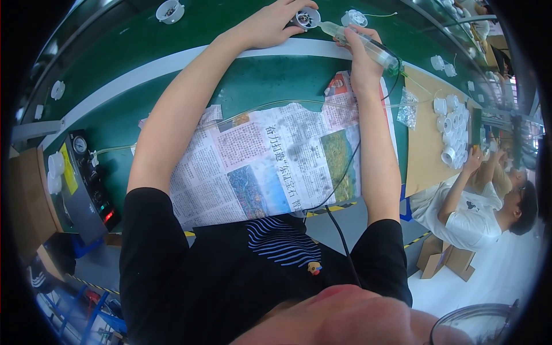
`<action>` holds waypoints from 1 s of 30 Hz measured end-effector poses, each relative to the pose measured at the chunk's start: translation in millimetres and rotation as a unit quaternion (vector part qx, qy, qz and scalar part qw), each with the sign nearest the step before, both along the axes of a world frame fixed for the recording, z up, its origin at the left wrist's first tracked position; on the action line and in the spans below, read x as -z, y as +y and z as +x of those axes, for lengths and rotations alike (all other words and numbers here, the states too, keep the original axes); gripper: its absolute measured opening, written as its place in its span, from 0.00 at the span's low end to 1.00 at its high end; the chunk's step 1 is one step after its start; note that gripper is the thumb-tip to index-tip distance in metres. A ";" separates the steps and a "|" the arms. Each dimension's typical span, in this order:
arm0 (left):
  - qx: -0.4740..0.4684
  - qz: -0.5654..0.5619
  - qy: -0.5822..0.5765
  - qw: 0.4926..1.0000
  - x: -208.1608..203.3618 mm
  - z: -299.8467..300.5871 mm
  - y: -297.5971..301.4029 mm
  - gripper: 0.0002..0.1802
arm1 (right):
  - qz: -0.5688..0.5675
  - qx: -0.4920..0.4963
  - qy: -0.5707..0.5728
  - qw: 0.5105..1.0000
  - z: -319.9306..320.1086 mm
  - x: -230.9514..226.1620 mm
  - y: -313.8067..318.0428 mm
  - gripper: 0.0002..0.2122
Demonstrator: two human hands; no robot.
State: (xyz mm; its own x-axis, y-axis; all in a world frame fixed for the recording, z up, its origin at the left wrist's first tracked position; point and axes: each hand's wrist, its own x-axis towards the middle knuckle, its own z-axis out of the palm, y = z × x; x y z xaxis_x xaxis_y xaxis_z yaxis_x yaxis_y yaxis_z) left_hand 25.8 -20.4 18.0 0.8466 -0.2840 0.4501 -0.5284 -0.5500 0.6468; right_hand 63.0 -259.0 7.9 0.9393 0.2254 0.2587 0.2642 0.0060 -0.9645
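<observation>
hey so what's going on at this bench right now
A person at a green conveyor bench steadies a small white round part with the left hand. The right hand grips a clear syringe-style dispenser, its tip pointed toward that part. A spread newspaper covers the bench in front. To the right, a co-worker sits beside a pile of similar white parts.

A: part? 
B: small round white cap (306, 18), open face up, dark inside, on green belt.
A: tool? 
B: clear syringe dispenser (362, 45), tilted, tip just beside the cap's edge.
</observation>
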 end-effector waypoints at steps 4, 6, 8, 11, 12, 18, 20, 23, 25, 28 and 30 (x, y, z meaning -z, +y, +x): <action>-0.002 0.007 0.004 1.000 -2.2 -0.6 -0.6 0.26 | -0.020 0.004 -0.012 1.000 -0.5 -1.3 0.2 0.15; -0.004 0.011 0.004 1.000 -3.0 -1.8 -0.8 0.26 | -0.025 0.007 -0.016 1.000 -0.1 -0.9 -0.6 0.15; -0.008 0.019 0.005 1.000 -3.4 -2.7 -0.7 0.26 | -0.023 0.000 -0.024 0.999 0.9 1.4 -1.5 0.15; -0.008 0.016 0.006 1.000 -3.5 -1.4 -2.7 0.26 | -0.016 -0.006 -0.026 1.000 3.5 5.1 -3.5 0.15; -0.009 0.016 0.007 1.000 -3.4 -1.6 -2.3 0.26 | -0.009 -0.010 -0.024 1.000 3.2 4.6 -2.0 0.14; -0.150 0.052 -0.122 0.980 10.3 7.9 -2.1 0.27 | 0.102 -0.004 0.018 0.995 2.3 0.2 -2.1 0.13; -0.195 0.044 -0.269 0.942 11.1 10.0 -1.7 0.27 | 0.162 0.003 0.037 0.986 10.2 4.9 -9.5 0.12; -0.085 0.047 -0.209 0.973 10.9 5.0 -10.3 0.28 | 0.222 0.003 0.055 0.974 16.0 3.3 -15.8 0.12; -0.029 0.049 -0.177 0.983 7.9 2.3 -14.6 0.29 | 0.278 -0.002 0.072 0.958 18.0 2.9 -18.2 0.11; 0.003 0.104 -0.040 0.994 0.5 1.7 -15.2 0.30 | 0.262 -0.008 0.079 0.962 19.1 4.0 -16.7 0.11; -0.029 0.093 -0.069 0.993 6.1 1.9 -15.0 0.30 | 0.255 -0.011 0.084 0.963 18.5 4.4 -15.9 0.11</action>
State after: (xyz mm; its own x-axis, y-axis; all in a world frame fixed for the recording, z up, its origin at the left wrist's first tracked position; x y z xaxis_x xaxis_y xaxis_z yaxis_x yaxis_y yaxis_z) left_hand 27.6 -35.4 11.8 0.7979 -0.3250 0.5077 -0.5686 -0.6855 0.4547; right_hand 81.5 -274.9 3.5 0.9739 0.1294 0.1867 0.0998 0.4946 -0.8634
